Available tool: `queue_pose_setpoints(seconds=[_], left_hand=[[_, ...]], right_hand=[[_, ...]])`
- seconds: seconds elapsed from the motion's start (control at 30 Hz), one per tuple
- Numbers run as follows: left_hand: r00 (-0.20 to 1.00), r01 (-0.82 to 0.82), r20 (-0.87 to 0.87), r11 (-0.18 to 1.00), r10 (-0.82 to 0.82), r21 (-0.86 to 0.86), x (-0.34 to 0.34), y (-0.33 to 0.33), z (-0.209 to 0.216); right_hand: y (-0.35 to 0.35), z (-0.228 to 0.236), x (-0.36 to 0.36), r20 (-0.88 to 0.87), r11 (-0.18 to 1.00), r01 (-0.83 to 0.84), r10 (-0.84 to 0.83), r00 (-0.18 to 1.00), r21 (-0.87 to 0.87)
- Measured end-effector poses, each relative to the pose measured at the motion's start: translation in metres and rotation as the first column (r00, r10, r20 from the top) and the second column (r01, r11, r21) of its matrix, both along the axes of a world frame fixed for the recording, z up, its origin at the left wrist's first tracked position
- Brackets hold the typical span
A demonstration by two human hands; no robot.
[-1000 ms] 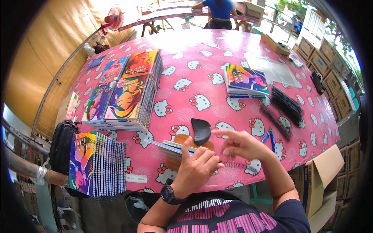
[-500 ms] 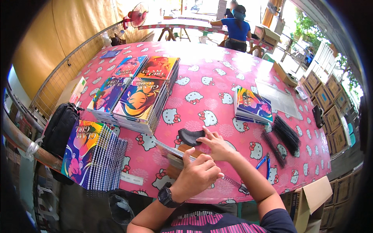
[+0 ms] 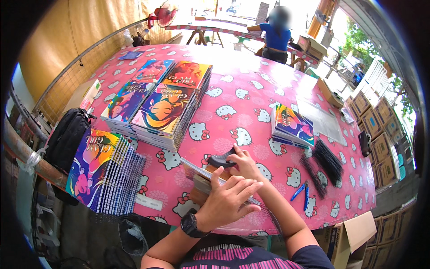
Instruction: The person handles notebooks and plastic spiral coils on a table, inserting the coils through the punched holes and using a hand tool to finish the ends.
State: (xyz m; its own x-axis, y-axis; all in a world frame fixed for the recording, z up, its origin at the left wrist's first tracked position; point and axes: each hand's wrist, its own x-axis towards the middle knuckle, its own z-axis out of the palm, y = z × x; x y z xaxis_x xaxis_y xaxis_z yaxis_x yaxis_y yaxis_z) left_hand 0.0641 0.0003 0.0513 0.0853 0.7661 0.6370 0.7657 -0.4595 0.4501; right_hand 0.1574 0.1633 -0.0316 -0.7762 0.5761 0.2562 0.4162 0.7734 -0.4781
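A thin notebook (image 3: 191, 167) stands tilted on its edge in front of me, against a brown wooden block (image 3: 198, 196). Over its upper edge lies my left hand (image 3: 230, 195), with a black watch on the wrist; its fingers are stretched out and the thumb points up. My right hand (image 3: 246, 165) is just beyond the notebook, fingers apart, touching a curved black pad (image 3: 219, 160). A dark spiral coil (image 3: 272, 219) trails from the notebook's near end, beneath my right forearm. The far side of the notebook is partly hidden by my hands.
Stacks of colourful notebooks (image 3: 163, 110) stand at the left, with a row of spiral-bound ones (image 3: 96, 166) nearer me. At the right are a smaller stack (image 3: 293, 123), black coils (image 3: 329, 161) and blue-handled pliers (image 3: 306, 197). A person (image 3: 275, 38) works at a far table.
My left hand's fingers have straightened from a curled grip. The coil end has shifted toward my right forearm. The view has shifted slightly.
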Motion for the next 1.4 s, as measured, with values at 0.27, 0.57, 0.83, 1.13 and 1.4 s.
queue_pose_setpoints(seconds=[0.27, 0.57, 0.83, 1.13, 1.4], left_hand=[[1.0, 0.003, -0.008, 1.0, -0.003, -0.004, -0.002, 0.003, 0.0], [0.989, -0.042, -0.143, 0.999, 0.041, -0.003, -0.011, -0.005, -0.011], [0.987, -0.159, 0.02, 0.987, 0.16, -0.02, -0.028, -0.002, -0.013], [0.984, -0.128, 0.117, 0.99, 0.133, -0.053, -0.031, -0.002, -0.008], [0.863, -0.34, 0.429, 0.935, 0.267, 0.104, -0.06, -0.006, -0.026]], right_hand=[[0.007, 0.005, 0.012, 0.209, 0.991, 0.122, -0.132, 0.969, 0.057], [-0.002, 0.031, 0.062, -0.209, 0.746, -0.079, -0.081, 0.975, -0.661], [-0.041, 0.089, 0.096, -0.234, 0.731, -0.216, 0.08, 0.969, -0.647], [-0.044, 0.116, 0.086, -0.4, 0.727, -0.361, 0.129, 0.907, -0.584], [-0.04, 0.123, 0.06, -0.603, 0.505, -0.659, 0.3, 0.739, -0.557]])
